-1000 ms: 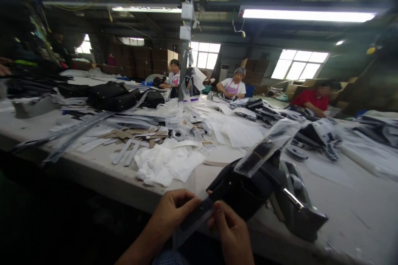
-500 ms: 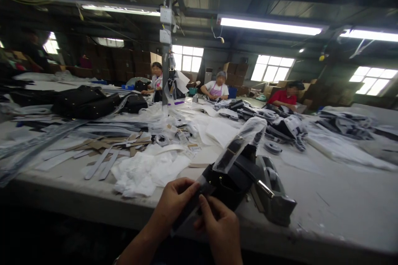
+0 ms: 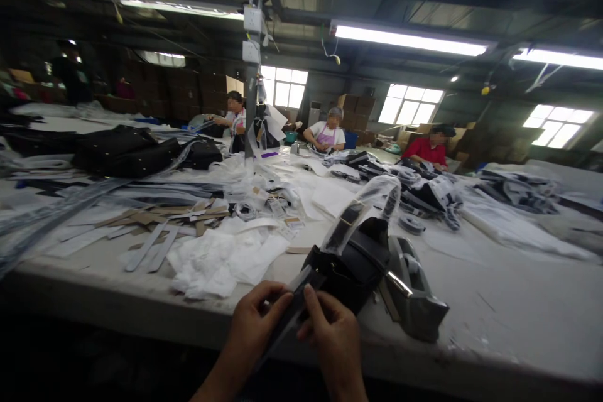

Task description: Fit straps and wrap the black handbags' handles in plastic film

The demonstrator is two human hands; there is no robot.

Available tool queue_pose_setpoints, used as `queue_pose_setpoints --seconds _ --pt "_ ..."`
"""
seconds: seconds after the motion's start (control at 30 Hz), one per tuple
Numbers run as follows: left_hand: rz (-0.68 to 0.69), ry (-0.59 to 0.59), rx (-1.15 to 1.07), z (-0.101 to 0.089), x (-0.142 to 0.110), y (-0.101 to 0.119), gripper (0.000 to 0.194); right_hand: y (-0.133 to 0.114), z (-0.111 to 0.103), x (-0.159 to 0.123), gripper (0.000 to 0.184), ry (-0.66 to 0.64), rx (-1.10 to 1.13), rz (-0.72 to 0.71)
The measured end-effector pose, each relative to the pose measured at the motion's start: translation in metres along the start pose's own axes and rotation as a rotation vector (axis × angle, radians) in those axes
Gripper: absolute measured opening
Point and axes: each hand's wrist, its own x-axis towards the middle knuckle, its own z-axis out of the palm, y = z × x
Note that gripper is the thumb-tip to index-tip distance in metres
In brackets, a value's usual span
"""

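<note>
Both of my hands pinch a black strap in clear plastic film (image 3: pixel 288 320) at the table's front edge. My left hand (image 3: pixel 252 320) grips its left side, fingers closed. On the right side, my right hand (image 3: pixel 332 330) is closed, thumb pressed on the film. Just beyond them stands a black handbag (image 3: pixel 360 264), its handle wrapped in clear plastic (image 3: pixel 346 223). The strap's upper end reaches the bag; whether it is joined there I cannot tell. Right beside the bag sits a grey tape dispenser (image 3: pixel 419 301).
Crumpled white paper (image 3: pixel 226 257) and cardboard strips (image 3: pixel 157 226) lie to the left. Black bags (image 3: pixel 127 151) are piled farther left. A metal post (image 3: pixel 251 100) rises from the table. Several people work across it, one in a red shirt (image 3: pixel 426 151).
My hands have shifted slightly along the strap, and the strap is tilted a little differently. In the background, one person at the left has turned and raised their hands.
</note>
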Motion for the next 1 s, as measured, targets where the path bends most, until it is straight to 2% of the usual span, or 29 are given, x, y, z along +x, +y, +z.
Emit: queue_pose_setpoints --seconds 0.07,0.13,0.3,0.43,0.53,0.67,0.77,0.9,1.0 --pt "0.171 0.085 0.118 0.004 -0.003 0.0 0.014 -0.001 0.003 0.003 0.045 0.031 0.004 -0.021" --pt "0.383 0.108 0.216 0.006 -0.005 -0.004 0.013 0.0 0.006 0.005 0.044 0.046 0.051 -0.018" --pt "0.865 0.124 0.48 0.001 -0.012 -0.013 0.03 0.003 0.005 0.004 0.047 -0.007 0.256 0.062" --pt "1.05 0.097 0.653 -0.011 -0.012 -0.005 0.029 -0.002 -0.001 -0.003 0.053 -0.046 0.337 0.065" --pt "1.114 0.056 0.726 -0.017 -0.011 0.005 0.028 -0.009 -0.004 -0.007 0.053 -0.076 0.254 0.022" --pt "1.125 0.041 0.726 -0.016 -0.019 0.005 0.027 -0.013 -0.005 -0.007 0.048 -0.058 0.095 -0.018" --pt "1.029 0.015 0.632 -0.015 -0.038 -0.013 0.033 -0.011 -0.007 -0.005 0.049 -0.079 0.144 -0.012" --pt "0.689 -0.018 0.498 -0.028 -0.073 -0.041 0.031 -0.008 -0.011 -0.003 0.047 -0.061 0.185 0.053" --pt "0.376 0.084 0.423 -0.045 -0.087 -0.041 0.021 -0.008 -0.012 -0.003 0.047 -0.053 0.196 0.068"
